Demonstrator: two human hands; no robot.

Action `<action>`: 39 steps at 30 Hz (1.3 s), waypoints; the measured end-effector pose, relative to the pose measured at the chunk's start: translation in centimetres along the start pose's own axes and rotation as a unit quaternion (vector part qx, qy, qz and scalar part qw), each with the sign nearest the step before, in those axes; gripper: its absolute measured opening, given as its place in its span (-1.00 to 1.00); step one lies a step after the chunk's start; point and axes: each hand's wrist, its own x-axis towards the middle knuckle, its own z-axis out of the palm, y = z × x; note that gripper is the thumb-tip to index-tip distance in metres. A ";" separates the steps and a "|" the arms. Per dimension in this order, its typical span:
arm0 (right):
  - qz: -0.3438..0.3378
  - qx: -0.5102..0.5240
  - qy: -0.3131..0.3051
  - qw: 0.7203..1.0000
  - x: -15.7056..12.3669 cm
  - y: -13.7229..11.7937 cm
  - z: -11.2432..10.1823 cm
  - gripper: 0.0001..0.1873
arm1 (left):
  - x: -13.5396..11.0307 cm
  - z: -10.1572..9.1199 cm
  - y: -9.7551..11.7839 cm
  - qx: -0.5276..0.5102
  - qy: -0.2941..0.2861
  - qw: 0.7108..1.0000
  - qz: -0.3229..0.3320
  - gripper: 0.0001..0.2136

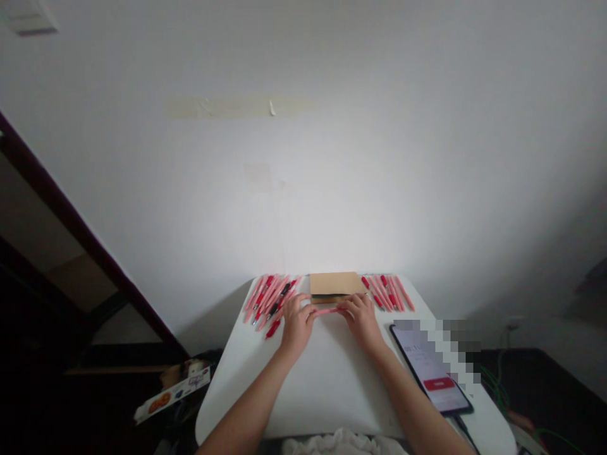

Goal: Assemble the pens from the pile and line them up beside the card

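Observation:
A pink pen [326,311] lies level between my two hands, above the white table [327,379]. The fingertips of my left hand [298,323] are closed on its left end. My right hand [364,321] pinches the other end, and the fingers cover both tips. Just behind the pen is a brown cardboard box [336,282] with a dark gap along its front. Beside my left hand lies a loose pile of pink, red and black pens [268,298]. More pink and red pens [389,292] lie side by side to the right of the box.
A phone [431,366] with a lit screen rests on the table's right side, a dark cable [465,431] running from its lower end. The white wall [322,189] stands directly behind the table. Below the table's left edge is a printed white package [173,395].

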 end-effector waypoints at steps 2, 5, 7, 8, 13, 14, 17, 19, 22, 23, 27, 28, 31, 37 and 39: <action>0.001 0.006 -0.002 1.000 0.0 -0.1 -0.1 -0.91 | 0.0 0.1 0.0 -0.006 -0.004 1.000 -0.005 -0.92; 0.002 0.022 -0.007 1.000 0.1 -0.1 -0.1 -0.91 | 0.0 0.1 0.1 -0.015 -0.007 1.000 -0.011 -0.92; 0.002 0.036 -0.015 0.999 0.1 0.0 -0.1 -0.92 | -0.1 0.1 0.0 -0.020 -0.006 1.000 -0.013 -0.93; 0.002 0.042 -0.022 0.999 0.1 0.0 -0.1 -0.92 | -0.1 0.1 0.0 -0.022 -0.005 1.000 -0.013 -0.93; 0.013 0.074 -0.048 0.996 0.0 0.2 -0.1 -0.91 | 0.0 0.0 -0.1 -0.023 -0.003 1.000 -0.005 -0.95; 0.013 0.078 -0.049 0.996 0.1 0.3 -0.1 -0.91 | 0.0 0.0 -0.1 -0.021 -0.003 1.000 -0.005 -0.95; 0.005 0.090 -0.039 0.995 0.1 0.4 0.1 -0.91 | 0.0 0.0 0.0 -0.011 -0.009 1.000 -0.011 -0.97; -0.001 0.102 -0.028 0.994 0.2 0.5 0.2 -0.90 | 0.0 0.0 -0.1 -0.003 -0.011 1.000 -0.016 -0.97; -0.005 0.115 -0.018 0.993 0.2 0.6 0.3 -0.88 | 0.0 0.1 -0.2 0.012 -0.009 1.000 -0.022 -0.92; -0.005 0.116 -0.015 0.993 0.2 0.6 0.3 -0.88 | 0.0 0.1 -0.2 0.016 -0.010 1.000 -0.023 -0.90; -0.007 0.118 -0.008 0.993 0.1 0.7 0.4 -0.85 | 0.0 -0.1 -0.2 0.023 -0.018 0.999 -0.018 -0.94; -0.008 0.120 -0.007 0.993 0.1 0.7 0.5 -0.85 | 0.0 -0.2 -0.2 0.021 -0.019 0.999 -0.017 -0.95; -0.008 0.130 -0.008 0.992 0.1 0.9 0.6 -0.85 | 0.1 -0.3 -0.1 0.015 -0.021 0.999 -0.021 -0.96; 0.005 0.133 -0.025 0.991 0.1 0.9 0.4 -0.81 | 0.2 -0.4 0.0 0.006 -0.013 1.000 -0.022 -0.96; 0.018 0.131 -0.032 0.991 0.2 0.8 0.4 -0.79 | 0.2 -0.4 0.1 0.001 -0.008 1.000 -0.020 -0.93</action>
